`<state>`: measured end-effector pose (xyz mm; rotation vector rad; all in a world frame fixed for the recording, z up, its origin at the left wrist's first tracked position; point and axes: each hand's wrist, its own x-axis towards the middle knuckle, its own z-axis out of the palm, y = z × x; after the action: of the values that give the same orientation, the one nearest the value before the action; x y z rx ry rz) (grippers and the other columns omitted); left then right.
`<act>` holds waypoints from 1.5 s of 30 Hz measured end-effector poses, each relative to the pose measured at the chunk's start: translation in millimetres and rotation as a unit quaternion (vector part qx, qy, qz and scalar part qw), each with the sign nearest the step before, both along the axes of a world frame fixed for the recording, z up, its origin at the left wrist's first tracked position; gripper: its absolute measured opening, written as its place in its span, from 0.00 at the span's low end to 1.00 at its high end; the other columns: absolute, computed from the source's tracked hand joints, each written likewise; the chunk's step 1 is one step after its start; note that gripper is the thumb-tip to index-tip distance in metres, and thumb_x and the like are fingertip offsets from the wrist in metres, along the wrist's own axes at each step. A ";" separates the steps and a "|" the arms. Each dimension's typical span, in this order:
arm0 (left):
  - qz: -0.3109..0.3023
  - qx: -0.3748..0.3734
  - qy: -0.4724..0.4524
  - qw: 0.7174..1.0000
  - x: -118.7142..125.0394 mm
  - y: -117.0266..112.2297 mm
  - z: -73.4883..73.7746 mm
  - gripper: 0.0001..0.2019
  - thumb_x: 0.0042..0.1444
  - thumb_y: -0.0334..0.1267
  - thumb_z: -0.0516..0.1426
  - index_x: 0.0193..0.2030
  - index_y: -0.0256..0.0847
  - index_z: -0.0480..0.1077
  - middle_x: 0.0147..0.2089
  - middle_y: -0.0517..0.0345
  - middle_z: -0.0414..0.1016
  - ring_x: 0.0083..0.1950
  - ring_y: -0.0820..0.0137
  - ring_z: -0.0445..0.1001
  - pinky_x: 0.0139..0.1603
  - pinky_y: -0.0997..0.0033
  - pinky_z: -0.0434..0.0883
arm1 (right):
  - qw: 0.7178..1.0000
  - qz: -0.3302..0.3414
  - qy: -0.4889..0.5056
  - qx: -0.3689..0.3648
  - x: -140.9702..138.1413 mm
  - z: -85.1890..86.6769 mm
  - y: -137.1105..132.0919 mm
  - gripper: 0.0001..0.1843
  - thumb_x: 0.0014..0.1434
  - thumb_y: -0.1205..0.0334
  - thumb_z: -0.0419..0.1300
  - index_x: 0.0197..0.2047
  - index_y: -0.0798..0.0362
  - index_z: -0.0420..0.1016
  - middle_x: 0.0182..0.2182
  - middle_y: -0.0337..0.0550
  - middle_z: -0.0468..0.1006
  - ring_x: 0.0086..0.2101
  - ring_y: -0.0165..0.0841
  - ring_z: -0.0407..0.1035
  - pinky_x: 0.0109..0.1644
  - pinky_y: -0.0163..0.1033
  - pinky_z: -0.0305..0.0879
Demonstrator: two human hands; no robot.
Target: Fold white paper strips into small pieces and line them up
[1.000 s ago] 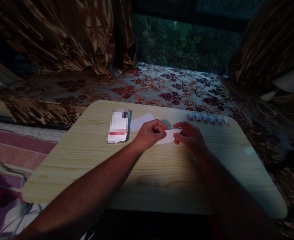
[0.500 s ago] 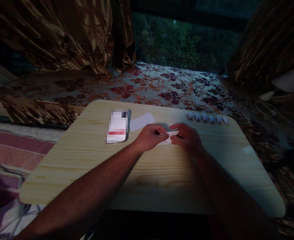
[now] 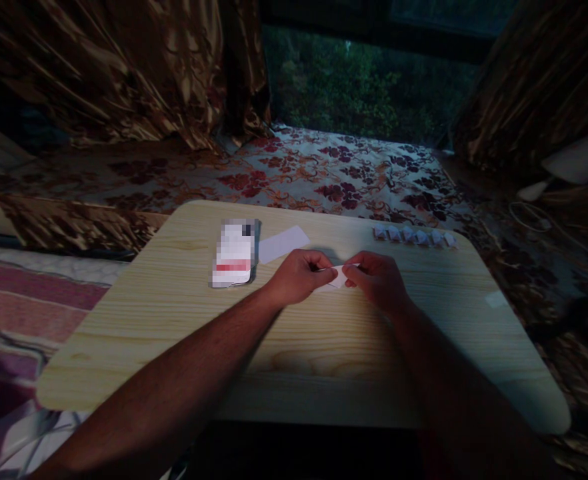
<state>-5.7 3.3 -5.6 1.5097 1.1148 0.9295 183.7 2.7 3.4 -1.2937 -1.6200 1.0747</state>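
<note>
Both hands pinch a small folded piece of white paper [image 3: 340, 275] just above the middle of the wooden table [image 3: 294, 333]. My left hand [image 3: 301, 275] grips its left part with the thumb on top. At its right end, my right hand [image 3: 380, 279] holds the paper between thumb and fingers. Part of the paper is hidden by the fingers. Left of the hands, a pale paper strip [image 3: 284, 244] lies flat beside a phone-shaped white item [image 3: 234, 250], which is blurred by pixelation.
Several small folded paper pieces [image 3: 417, 236] stand in a row along the table's far right edge. A white scrap [image 3: 497, 299] lies near the right edge. Beyond the table is a ledge with flowered cloth [image 3: 344, 173], below a window and curtains.
My right thumb and fingers have closed in on the paper's right end; the forefinger was raised before. My left hand has stayed in place.
</note>
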 end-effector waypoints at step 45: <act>0.013 -0.022 -0.042 0.999 -2.5 2.3 1.2 0.10 0.48 0.41 0.64 0.28 0.34 0.76 0.23 0.61 0.71 0.24 0.78 0.64 0.26 0.76 0.59 | 0.998 0.055 0.028 0.002 9.2 -1.6 5.1 0.22 0.63 0.50 0.57 0.24 0.55 0.77 0.18 0.41 0.75 0.20 0.27 0.65 0.26 0.33 0.61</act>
<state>-8.2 5.6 -4.4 1.4101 1.0890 0.9719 192.8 7.7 1.8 -1.1739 -1.6653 1.1633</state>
